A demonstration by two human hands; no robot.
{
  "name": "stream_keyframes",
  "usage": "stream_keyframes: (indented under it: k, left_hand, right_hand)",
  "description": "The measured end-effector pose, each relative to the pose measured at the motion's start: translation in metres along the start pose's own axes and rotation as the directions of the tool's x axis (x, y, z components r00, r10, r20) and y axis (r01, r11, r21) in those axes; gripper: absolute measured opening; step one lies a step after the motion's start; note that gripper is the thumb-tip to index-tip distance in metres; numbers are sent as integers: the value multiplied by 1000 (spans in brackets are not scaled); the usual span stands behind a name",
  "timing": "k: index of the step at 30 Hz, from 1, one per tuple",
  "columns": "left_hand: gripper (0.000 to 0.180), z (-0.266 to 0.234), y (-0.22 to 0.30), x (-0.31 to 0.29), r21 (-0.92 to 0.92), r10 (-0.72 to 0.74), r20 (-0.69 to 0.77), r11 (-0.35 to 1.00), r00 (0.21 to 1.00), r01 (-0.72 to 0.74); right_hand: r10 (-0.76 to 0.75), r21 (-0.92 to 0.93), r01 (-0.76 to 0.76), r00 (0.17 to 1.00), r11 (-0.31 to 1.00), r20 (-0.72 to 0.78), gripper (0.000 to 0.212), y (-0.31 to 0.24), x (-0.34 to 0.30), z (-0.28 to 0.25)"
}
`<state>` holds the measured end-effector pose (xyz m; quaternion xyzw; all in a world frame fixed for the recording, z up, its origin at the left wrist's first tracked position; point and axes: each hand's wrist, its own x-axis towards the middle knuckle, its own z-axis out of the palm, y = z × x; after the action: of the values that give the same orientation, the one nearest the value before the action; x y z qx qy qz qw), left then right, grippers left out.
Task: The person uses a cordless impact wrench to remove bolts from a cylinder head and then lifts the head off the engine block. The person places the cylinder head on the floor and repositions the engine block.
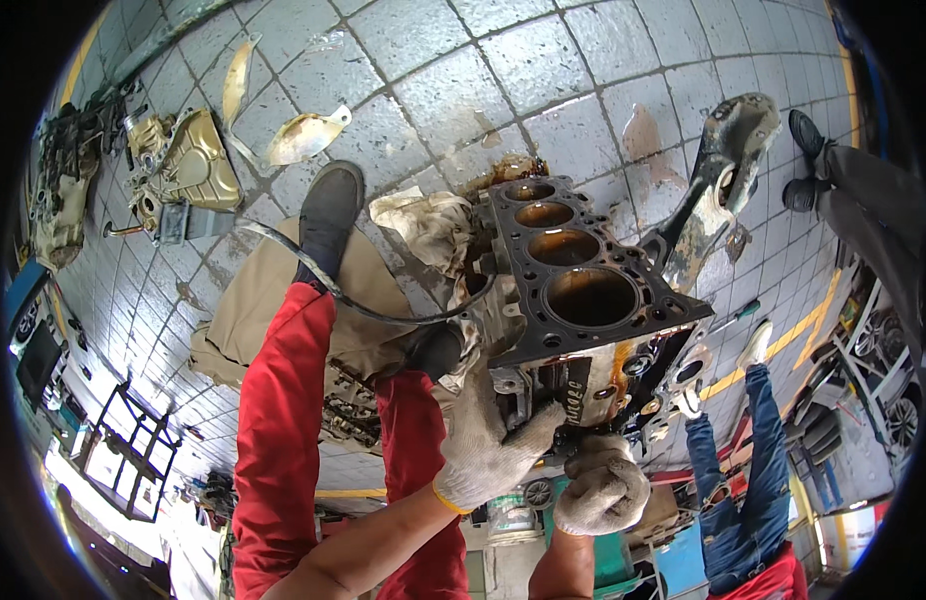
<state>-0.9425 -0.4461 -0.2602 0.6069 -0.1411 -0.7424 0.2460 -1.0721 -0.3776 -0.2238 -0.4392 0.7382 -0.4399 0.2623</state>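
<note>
A dark engine block (623, 352) stands on the tiled floor in front of me, its open cylinder bores facing up. Rusty brown residue lines the bores. My left hand (488, 435), in an off-white knit glove, presses its spread fingers and thumb against the block's near left side. My right hand (603, 485), gloved alike, is curled closed just below the block's near lower edge; whatever lies inside its fingers is hidden. A crumpled, stained rag (428, 228) lies against the block's left side. A dark hose (383, 318) curves from the block across my shin.
Left on the floor are a gold-coloured engine cover (195, 165), metal shields (308, 135) and a larger engine part (68, 190). A metal stand arm (713, 190) adjoins the block's right. Brown cloth (258, 300) spreads under my leg. People (748, 480) stand at the right.
</note>
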Motion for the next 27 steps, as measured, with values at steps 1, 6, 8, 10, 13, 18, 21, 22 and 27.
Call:
stream_keyframes:
  k: [1, 6, 8, 10, 13, 18, 21, 22, 27]
  left_hand:
    - [88, 1, 0, -1, 5, -1, -9, 1000, 1000, 1]
    - [88, -1, 0, -3, 15, -8, -1, 1000, 1000, 8]
    - [88, -3, -2, -4, 62, 1, 12, 998, 1000, -2]
    - [88, -2, -4, -4, 40, 22, 14, 999, 1000, -22]
    - [86, 3, -2, 2, -43, 82, 12, 996, 997, -81]
    - [80, 4, -5, 7, -81, 335, 58, 941, 941, -330]
    - [83, 11, 8, 2, 314, 415, 41, 858, 909, -406]
    - [87, 13, -1, 9, 353, 455, 64, 822, 888, -447]
    - [108, -28, 54, -8, 630, 98, 222, 745, 970, -220]
  right_hand:
    - [5, -10, -5, 1000, 1000, -18, 19, 0, -2, 0]
    - [27, 5, -26, 989, 1000, -149, 15, -2, -4, 11]
    - [47, -11, -51, 973, 999, -225, 15, -6, -3, 18]
    - [80, -31, -94, 945, 995, -316, 16, -10, -3, 25]
    - [106, -7, -116, 929, 993, -355, 25, -11, -2, 29]
    - [151, 31, -148, 961, 988, -233, 22, -1, -7, 8]
    - [294, -15, -322, 881, 947, -371, 23, 0, -20, -1]
    - [304, -5, -321, 902, 947, -306, 23, -12, -16, 6]
    - [135, -251, -128, 991, 960, 10, 28, 7, -11, -15]
